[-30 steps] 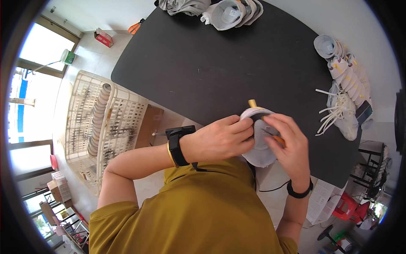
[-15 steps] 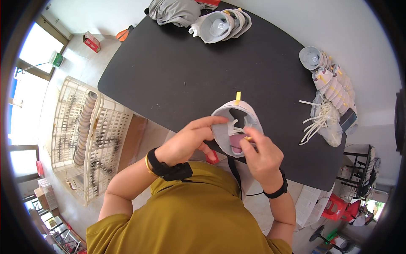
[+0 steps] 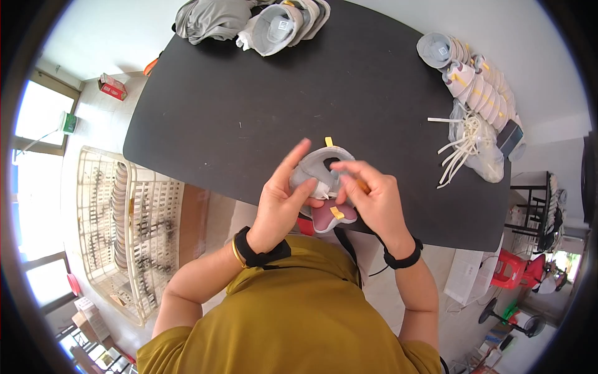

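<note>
A pale grey shoe upper (image 3: 311,163) is held over the table's near edge, its opening facing up. A yellow loop (image 3: 329,141) sticks up at its far end. The mauve tongue (image 3: 324,219) with a yellow tab is folded out toward me. My left hand (image 3: 281,196) grips the upper's left side, thumb pressing inside beside a white lace piece, index finger raised. My right hand (image 3: 377,198) has curled fingers at the upper's right side. A small orange-brown thing shows between those fingers, too hidden to name.
Stacked shoe uppers stand on the dark table (image 3: 249,106) at the back (image 3: 274,31) and right (image 3: 476,87). Beside the right stack lie white laces (image 3: 461,146) in a plastic bag and a phone (image 3: 509,138). A cream plastic basket (image 3: 134,218) stands left; grey cloth (image 3: 215,22) lies far left.
The upper has shifted left, and its tongue is now folded out toward me. My left thumb has moved inside the opening, and my right hand has turned with its fingers pointing left.
</note>
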Demonstrator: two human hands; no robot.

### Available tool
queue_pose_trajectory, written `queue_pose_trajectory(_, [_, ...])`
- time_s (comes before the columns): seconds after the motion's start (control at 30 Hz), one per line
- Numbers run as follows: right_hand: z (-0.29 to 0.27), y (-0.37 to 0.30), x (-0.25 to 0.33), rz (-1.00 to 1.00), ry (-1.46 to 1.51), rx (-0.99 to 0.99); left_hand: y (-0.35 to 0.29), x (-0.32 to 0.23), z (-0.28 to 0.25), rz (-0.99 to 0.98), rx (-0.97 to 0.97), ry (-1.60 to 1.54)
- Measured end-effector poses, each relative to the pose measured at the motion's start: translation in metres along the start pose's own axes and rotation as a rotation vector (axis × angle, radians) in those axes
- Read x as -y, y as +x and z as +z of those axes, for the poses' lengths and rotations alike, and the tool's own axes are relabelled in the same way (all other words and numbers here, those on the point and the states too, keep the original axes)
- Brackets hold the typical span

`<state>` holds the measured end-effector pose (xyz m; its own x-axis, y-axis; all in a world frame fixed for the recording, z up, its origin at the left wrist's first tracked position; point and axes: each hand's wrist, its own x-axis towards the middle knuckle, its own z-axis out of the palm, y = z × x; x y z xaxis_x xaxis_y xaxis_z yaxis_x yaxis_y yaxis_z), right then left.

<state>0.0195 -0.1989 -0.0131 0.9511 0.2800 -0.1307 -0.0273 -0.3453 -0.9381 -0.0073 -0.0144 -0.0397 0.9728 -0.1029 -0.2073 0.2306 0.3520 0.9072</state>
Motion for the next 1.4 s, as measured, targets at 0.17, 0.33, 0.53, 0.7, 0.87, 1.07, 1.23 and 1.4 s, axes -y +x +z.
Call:
queue_pose_trajectory(0.17, [0.008, -0.007, -0.015, -0.386, -0.253, 0.041, -0.002, -0.002, -0.003, -0.151, 0.01, -0.015])
queue_pose_trajectory(0.33, [0.007, -0.008, -0.013, -0.281, -0.282, 0.085, 0.002, -0.008, -0.003, -0.197, 0.046, 0.002])
queue_pose_trajectory(0.53, [0.019, -0.009, -0.015, -0.299, -0.275, -0.047, 0.001, -0.005, -0.002, -0.136, 0.026, 0.151])
queue_pose_trajectory(0.7, [0.023, -0.011, -0.015, -0.327, -0.24, -0.075, -0.003, -0.005, 0.004, -0.093, -0.018, 0.237])
queue_pose_trajectory(0.87, [0.024, -0.013, -0.01, -0.252, -0.146, -0.073, -0.004, 0.004, 0.004, 0.009, -0.097, 0.154])
queue_pose_trajectory(1.07, [0.027, -0.012, -0.005, 0.017, 0.024, -0.076, -0.01, -0.006, 0.006, -0.029, -0.027, 0.122])
queue_pose_trajectory(1.23, [0.028, -0.014, -0.012, 0.016, 0.09, -0.056, -0.008, -0.003, 0.0, -0.12, -0.063, 0.064])
queue_pose_trajectory(1.4, [0.009, -0.022, -0.003, -0.01, 0.026, -0.025, -0.004, -0.004, -0.011, -0.218, -0.081, -0.044])
